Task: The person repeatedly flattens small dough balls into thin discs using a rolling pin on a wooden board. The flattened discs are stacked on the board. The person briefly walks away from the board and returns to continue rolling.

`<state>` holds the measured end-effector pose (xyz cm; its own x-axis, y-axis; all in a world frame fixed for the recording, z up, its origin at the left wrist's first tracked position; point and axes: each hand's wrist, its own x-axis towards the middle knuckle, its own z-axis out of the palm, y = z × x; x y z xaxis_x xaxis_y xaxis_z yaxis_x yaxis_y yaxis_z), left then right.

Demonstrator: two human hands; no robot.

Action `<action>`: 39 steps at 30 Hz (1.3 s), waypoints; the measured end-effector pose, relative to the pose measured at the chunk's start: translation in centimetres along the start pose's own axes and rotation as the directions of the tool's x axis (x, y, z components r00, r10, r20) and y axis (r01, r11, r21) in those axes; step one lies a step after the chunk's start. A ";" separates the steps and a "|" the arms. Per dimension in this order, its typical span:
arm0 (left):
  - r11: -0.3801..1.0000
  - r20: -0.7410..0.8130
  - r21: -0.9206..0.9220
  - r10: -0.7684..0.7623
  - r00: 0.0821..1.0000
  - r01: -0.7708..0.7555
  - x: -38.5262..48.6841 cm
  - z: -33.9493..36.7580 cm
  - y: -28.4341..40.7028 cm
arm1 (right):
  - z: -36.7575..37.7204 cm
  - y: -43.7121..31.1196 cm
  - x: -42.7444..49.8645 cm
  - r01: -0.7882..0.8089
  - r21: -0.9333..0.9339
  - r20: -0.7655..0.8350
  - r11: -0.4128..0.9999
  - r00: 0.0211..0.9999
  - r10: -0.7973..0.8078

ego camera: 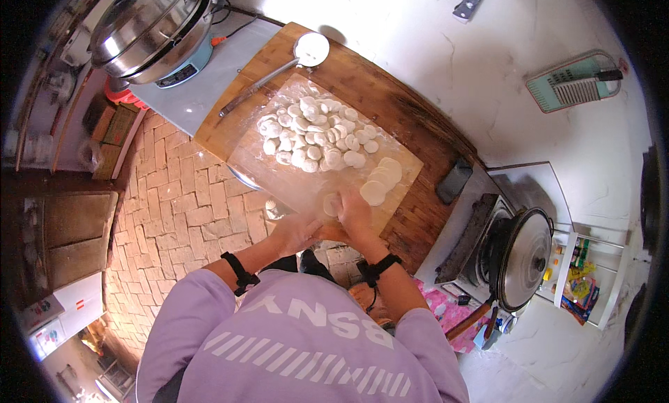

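Observation:
At the near edge of a floured board (292,181), my right hand (358,212) has its fingertips on a blurred round of dough (331,204). My left hand (298,230) is close to its left, palm partly turned up; its fingertips and anything in them are unclear. Many small, floured dough pieces (313,136) lie heaped across the middle of the board. Flat dough rounds (373,193) overlap in a row near the board's right corner, just beyond my right hand. Both wrists wear black straps.
A long-handled metal ladle (261,86) with a white bowl end lies behind the dough. A steel steamer pot (151,32) stands at upper left. On the right are a dark box-like object (453,181) and a lidded pan (525,259) on a stove. A grater (575,84) hangs on the wall.

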<state>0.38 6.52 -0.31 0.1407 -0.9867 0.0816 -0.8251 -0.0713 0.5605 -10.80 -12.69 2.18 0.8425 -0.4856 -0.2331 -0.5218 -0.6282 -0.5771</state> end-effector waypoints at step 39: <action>0.959 0.182 -0.103 -0.243 0.953 0.264 7.7 -5.5 1.6 | -0.2 3.3 -3.0 0.036 -0.328 -0.250 0.944 0.960 -0.124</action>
<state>3.16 -0.41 5.70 0.2352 -0.9494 -0.2083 -0.6974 -0.3141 0.6442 -15.10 -13.44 1.09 0.8402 -0.5405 0.0434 -0.5058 -0.8100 -0.2967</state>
